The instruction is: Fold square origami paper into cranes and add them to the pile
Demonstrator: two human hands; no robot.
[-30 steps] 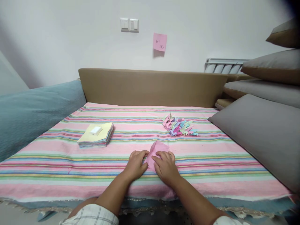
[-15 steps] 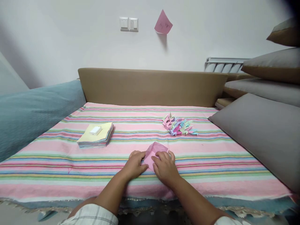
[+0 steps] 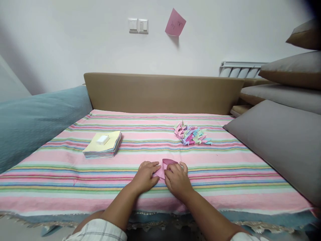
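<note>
A pink sheet of folding paper (image 3: 163,169) lies on the striped cloth (image 3: 225,174) near its front edge, partly folded, with a flap raised. My left hand (image 3: 144,176) presses on the sheet's left side with fingers curled over it. On the sheet's right side my right hand (image 3: 177,178) pinches the flap between fingertips. Most of the sheet is hidden under both hands.
A stack of coloured paper squares (image 3: 103,144) with a small white block (image 3: 102,139) on top lies at the left. A pile of folded paper cranes (image 3: 192,135) sits behind right. Grey cushions (image 3: 278,140) stand at the right, a teal bolster (image 3: 32,120) at the left.
The raised flap of the pink sheet has been folded down toward me, so less paper shows above my hands. The pink note on the wall has swung upward.
</note>
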